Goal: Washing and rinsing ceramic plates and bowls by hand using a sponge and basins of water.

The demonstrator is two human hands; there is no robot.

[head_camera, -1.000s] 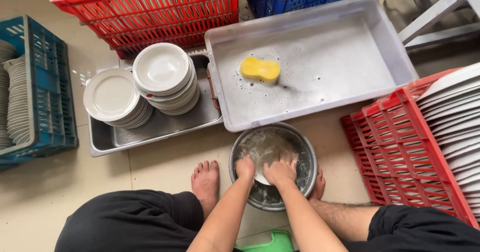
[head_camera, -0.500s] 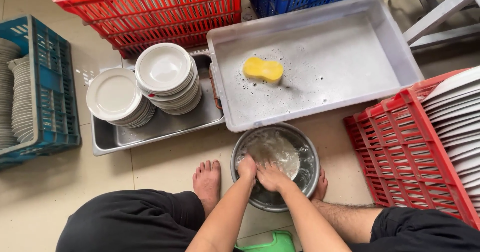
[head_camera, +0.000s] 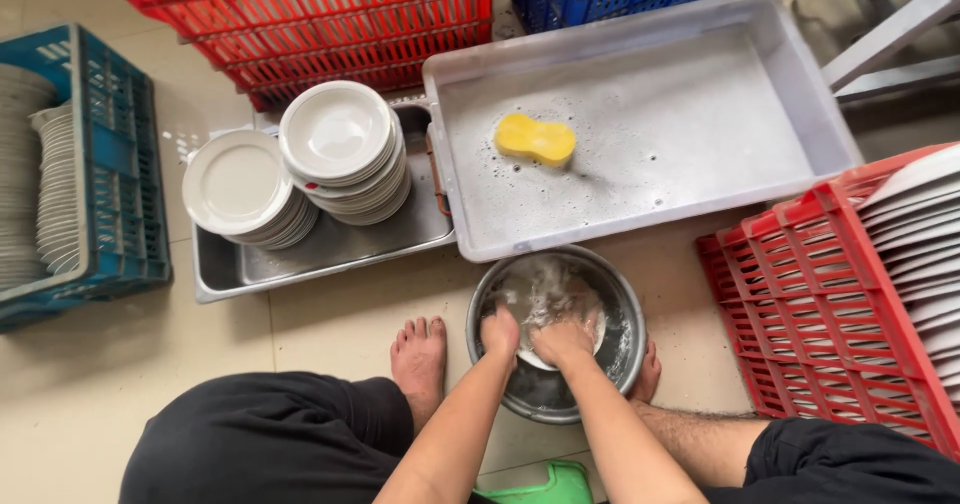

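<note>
We record a commercial kitchen's dishwashing area, worked at floor level: tiled floor (head_camera: pixel 120 384), stacked white plates (head_camera: pixel 290 174) in a steel tray (head_camera: pixel 310 264), plastic dish crates (head_camera: pixel 820 314), a soapy grey tub (head_camera: pixel 700 114) with yellow sponge (head_camera: pixel 535 139), a metal wash basin (head_camera: pixel 620 364).

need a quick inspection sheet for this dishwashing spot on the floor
surface: tiled floor, pale, person squats on it barefoot.
job's things: metal basin of soapy water; a white dish partly shows under the hands.
clutter: yellow sponge in wet grey tub; two plate stacks in metal tray.
grippers: left hand and right hand both in the basin, on the dish; grip unclear.
cables: nothing seen.
surroundings: red crates, blue crate of plates, red crate of plates at right.
</note>
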